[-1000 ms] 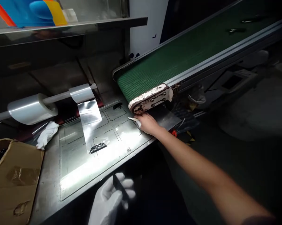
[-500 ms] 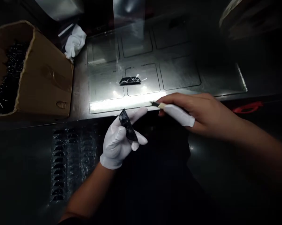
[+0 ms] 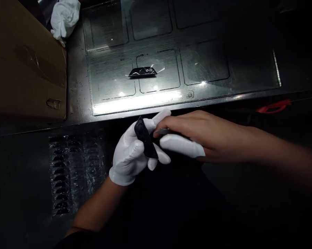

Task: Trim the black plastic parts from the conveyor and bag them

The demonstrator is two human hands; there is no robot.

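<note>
**Q: What is the state of the left hand?**
A: The left hand (image 3: 130, 155), fitted with a white cotton glove, is closed on a glossy black wedge-shaped piece (image 3: 145, 137). The thumb and fingers grasp the piece, which stands tilted in the hand, just in front of the table edge.

**Q: What is the state of the right hand?**
A: The right hand (image 3: 205, 136) is bare apart from a white finger cot (image 3: 183, 145). It pinches a slim metal tool (image 3: 162, 131), of which only the tip shows. The tip sits just beside the black piece; contact between them cannot be confirmed from this view.

**Q: What lies on the work surface?**
A: A stainless steel table (image 3: 197, 62) with engraved rectangular outlines carries a black piece wrapped in clear film (image 3: 142, 71).

**Q: What else is near the hands?**
A: To the left are a cardboard box (image 3: 26, 65) and a crumpled white cloth (image 3: 64, 17). Below the table edge, at lower left, is a column of small black pieces under clear plastic (image 3: 75, 173). A red object (image 3: 273, 106) lies to the right.
</note>
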